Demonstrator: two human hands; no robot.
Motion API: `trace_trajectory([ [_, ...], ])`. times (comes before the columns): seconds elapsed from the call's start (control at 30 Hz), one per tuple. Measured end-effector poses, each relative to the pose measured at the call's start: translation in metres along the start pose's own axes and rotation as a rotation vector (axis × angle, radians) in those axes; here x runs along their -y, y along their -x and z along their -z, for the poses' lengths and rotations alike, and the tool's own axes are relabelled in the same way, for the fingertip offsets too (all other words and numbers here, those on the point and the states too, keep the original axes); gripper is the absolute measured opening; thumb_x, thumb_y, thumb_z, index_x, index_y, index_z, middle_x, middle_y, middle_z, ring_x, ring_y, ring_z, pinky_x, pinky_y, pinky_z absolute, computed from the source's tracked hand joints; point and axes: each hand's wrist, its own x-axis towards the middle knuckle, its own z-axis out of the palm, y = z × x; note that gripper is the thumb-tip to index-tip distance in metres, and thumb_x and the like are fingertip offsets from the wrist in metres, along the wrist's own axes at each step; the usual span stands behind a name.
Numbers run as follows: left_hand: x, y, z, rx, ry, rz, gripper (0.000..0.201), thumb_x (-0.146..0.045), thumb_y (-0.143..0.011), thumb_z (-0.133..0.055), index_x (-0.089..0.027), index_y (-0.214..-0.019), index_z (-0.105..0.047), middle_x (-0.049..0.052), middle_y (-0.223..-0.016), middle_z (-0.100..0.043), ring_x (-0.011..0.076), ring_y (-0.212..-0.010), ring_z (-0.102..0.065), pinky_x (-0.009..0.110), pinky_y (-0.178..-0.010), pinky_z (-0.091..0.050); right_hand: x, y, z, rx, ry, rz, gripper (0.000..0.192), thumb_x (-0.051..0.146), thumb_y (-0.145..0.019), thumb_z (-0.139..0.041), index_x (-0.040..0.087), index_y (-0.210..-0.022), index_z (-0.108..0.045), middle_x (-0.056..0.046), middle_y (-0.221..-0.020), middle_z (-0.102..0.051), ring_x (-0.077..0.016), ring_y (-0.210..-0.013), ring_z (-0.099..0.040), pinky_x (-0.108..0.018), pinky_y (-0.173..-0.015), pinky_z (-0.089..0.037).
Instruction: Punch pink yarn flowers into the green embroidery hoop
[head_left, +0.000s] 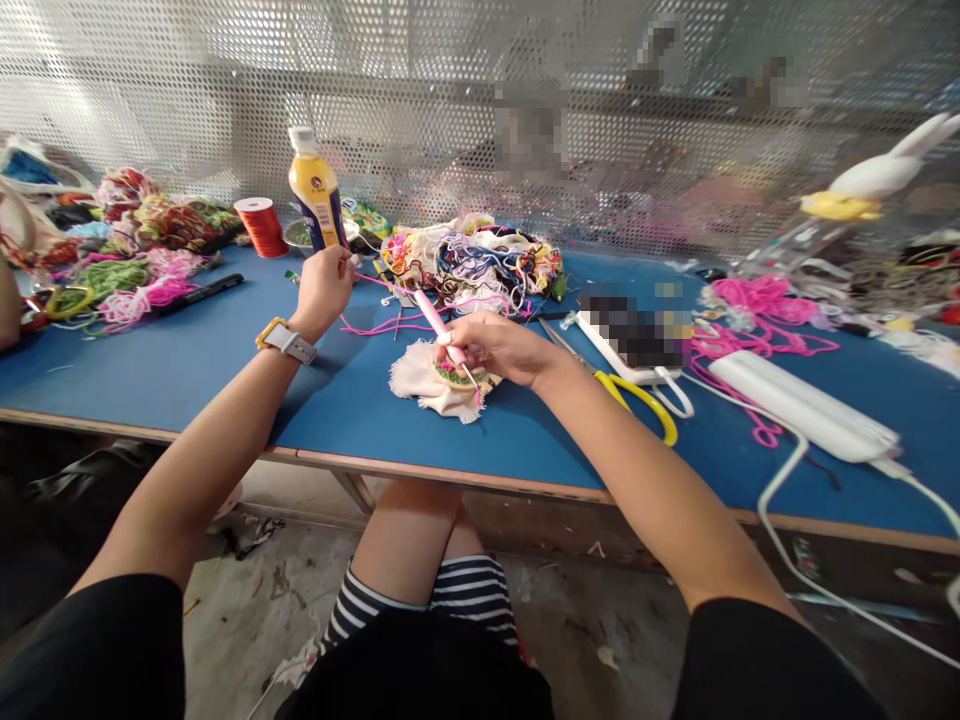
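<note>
My right hand (499, 347) grips a pink punch needle pen (437, 322), its tip down on a small embroidery piece (454, 374) with green and pink stitches on white cloth (420, 380). My left hand (324, 287) is raised further back on the left, pinching a strand of pink yarn (382, 322) that trails toward the pen. A watch with a yellow case sits on my left wrist.
The blue table (187, 350) holds a tangled yarn pile (480, 262), more yarn heaps at far left (135, 250), an orange thread spool (262, 225), a yellow bottle (316, 195), yellow-handled scissors (637, 398), a white power strip (802, 405) with cable, and loose pink yarn (757, 310). A perforated metal screen stands behind.
</note>
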Motion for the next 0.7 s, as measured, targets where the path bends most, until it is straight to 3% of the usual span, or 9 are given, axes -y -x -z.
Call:
trace_trajectory([
  [0.4, 0.0042, -0.0009, 0.0007, -0.025, -0.039, 0.001, 0.020, -0.019, -0.085, -0.049, -0.018, -0.091, -0.067, 0.010, -0.089, -0.070, 0.0209, -0.082, -0.061, 0.032, -0.075, -0.045, -0.0005, -0.0002, 0.0005, 0.011, 0.003, -0.023, 0.014, 0.026, -0.069, -0.060, 0.013, -0.063, -0.059, 0.003, -0.058, -0.054, -0.0050, -0.046, -0.043, -0.020, -0.041, -0.028],
  [0.7, 0.0080, -0.0010, -0.0015, -0.030, 0.033, 0.007, 0.014, -0.016, -0.085, -0.051, -0.021, -0.084, -0.064, 0.007, -0.081, -0.067, 0.0207, -0.082, -0.060, 0.031, -0.074, -0.044, 0.0009, 0.0010, -0.0005, 0.005, -0.014, -0.038, 0.015, 0.026, -0.069, -0.062, 0.014, -0.062, -0.059, 0.002, -0.056, -0.055, -0.0054, -0.045, -0.042, -0.020, -0.040, -0.028],
])
